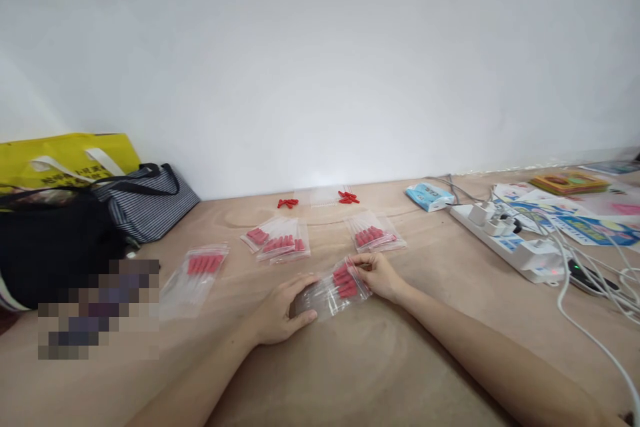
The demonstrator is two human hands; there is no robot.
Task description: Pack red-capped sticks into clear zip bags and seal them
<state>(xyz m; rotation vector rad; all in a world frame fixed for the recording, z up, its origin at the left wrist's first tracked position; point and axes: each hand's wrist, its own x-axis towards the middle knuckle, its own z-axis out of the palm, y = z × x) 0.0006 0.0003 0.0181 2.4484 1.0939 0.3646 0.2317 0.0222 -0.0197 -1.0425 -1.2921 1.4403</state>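
In front of me is a clear zip bag [327,297] holding several slim pieces with red ends, tilted up off the table. My left hand [283,310] grips its left end, thumb below and fingers above. At the right end, by the red tips, my right hand [377,275] pinches the bag's edge between thumb and fingers. Just beyond lie similar filled bags: an overlapping group [280,240] at centre left and a stack [373,233] to the right. Another filled bag [193,280] lies left of my left hand.
Loose red pieces [288,203] and more red pieces [349,197] lie near the wall. A blue tissue pack [430,196], a white power strip [505,243] with tangled cables and printed sheets [595,227] occupy the right. Striped [153,203], black [55,247] and yellow bags [65,153] stand left.
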